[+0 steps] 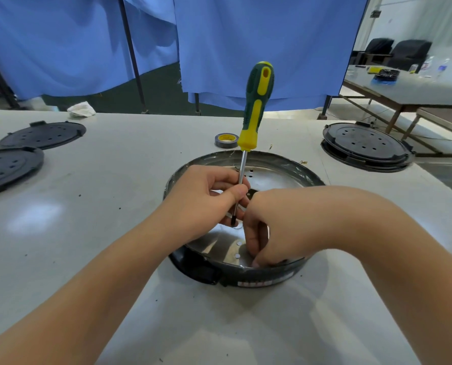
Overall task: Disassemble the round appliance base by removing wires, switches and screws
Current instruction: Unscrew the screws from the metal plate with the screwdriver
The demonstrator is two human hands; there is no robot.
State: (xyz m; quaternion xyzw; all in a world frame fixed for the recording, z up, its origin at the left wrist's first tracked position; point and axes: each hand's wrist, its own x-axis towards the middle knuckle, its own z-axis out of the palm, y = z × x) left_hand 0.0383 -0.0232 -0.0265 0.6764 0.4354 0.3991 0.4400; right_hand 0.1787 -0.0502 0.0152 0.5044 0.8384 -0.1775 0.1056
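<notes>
We have the round appliance base (246, 180) sitting flat on the grey table (114, 233) at the centre of the view, its shiny metal pan facing up inside a dark plastic ring. Our left hand (206, 198) pinches the bare steel shaft of the screwdriver (257, 106) low down, near the tip, so the green and yellow handle stands up toward twelve o'clock and the tip sits just above the pan floor. Our right hand (277, 227) reaches into the pan at about five o'clock with its fingers curled down against the metal; whether they hold a screw or some small part we cannot tell, since the hand hides them. We judge the base to be fairly light and stiff, a thin pressed pan that would skate on the smooth tabletop under a turning force, so it wants steadying by the plastic ring rather than by the thin metal lip, which may be sharp. The polished floor looks slippery for a driver tip. The shaft grip suits guiding only; real torque calls for the rubbery handle. Screws here would be tiny and easily lost. Farther off lie black perforated discs (43, 134) at ten o'clock, a stacked one (364, 146) at two o'clock, and a tape roll (226, 140) just beyond the base.
</notes>
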